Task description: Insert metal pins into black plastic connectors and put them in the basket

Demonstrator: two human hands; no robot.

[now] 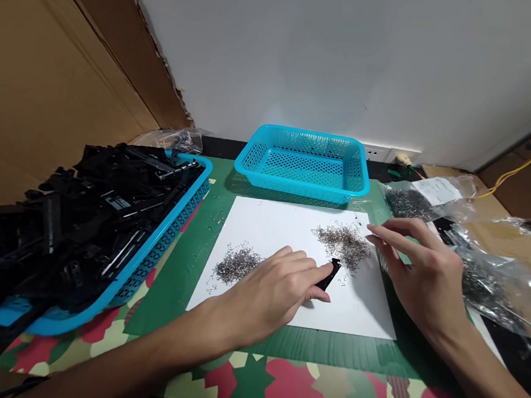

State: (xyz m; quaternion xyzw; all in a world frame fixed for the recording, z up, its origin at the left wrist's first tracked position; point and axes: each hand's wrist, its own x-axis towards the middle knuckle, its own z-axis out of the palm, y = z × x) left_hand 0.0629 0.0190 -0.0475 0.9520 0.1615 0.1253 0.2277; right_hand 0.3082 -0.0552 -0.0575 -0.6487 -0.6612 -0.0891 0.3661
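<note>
bare forearms (197,345), bare fingers (396,239)

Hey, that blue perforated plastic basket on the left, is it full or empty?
Full: black plastic parts are heaped in the blue perforated plastic basket, piled above its rim.

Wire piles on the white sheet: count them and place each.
2. One pile lies left on the sheet, beside the left hand; the other pile lies right, just beyond the black part in that hand. The left arm may hide more.
</note>
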